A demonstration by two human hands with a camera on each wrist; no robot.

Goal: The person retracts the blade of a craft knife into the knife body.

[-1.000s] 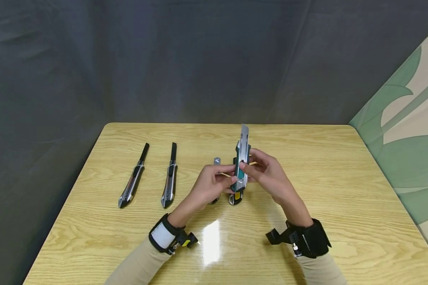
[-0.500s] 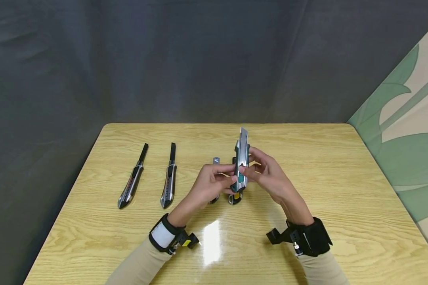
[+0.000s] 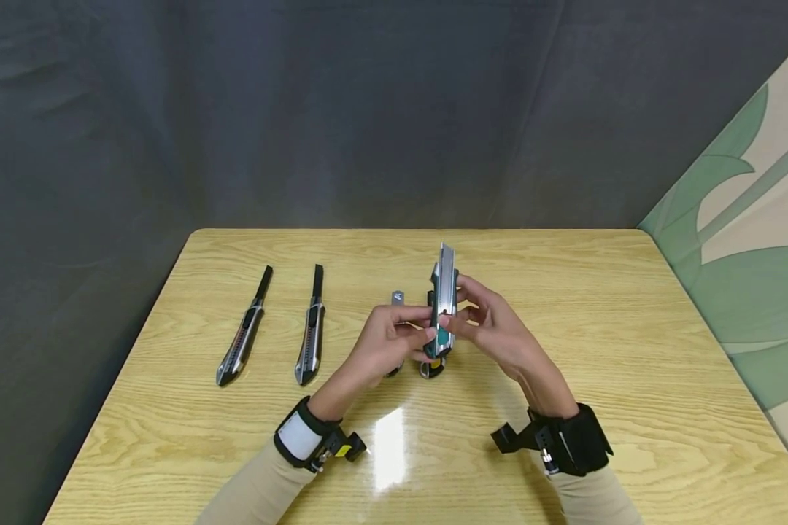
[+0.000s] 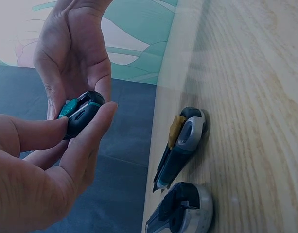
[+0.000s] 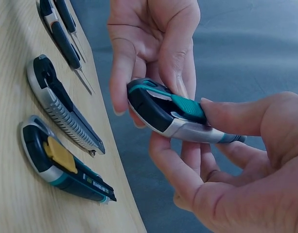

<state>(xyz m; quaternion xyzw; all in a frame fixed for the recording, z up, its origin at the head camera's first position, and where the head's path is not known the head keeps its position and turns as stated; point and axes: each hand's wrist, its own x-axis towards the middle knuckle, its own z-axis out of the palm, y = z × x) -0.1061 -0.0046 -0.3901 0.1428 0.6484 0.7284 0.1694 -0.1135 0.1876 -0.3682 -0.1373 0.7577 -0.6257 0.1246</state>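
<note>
Both hands hold a teal and silver snap-off utility knife [image 3: 443, 292] above the table, its blade out and pointing away from me. My left hand [image 3: 386, 339] pinches the rear end of the handle between thumb and fingers. My right hand [image 3: 502, 332] grips the other side, fingers around the body. In the right wrist view, its thumb presses against the end of the teal slider [image 5: 188, 108]. Beneath the hands lie a utility knife with a yellow slider [image 5: 66, 167] and a silver ribbed utility knife [image 5: 61, 104]. The hands partly cover both in the head view.
Two silver and black utility knives with black blades, one at the far left [image 3: 241, 343] and one nearer the middle [image 3: 311, 339], lie on the wooden table [image 3: 597, 321]. A dark curtain [image 3: 394, 109] hangs behind the table's far edge.
My right thumb has slid toward the rear of the held utility knife, and less blade sticks out. My left hand has kept its hold.
</note>
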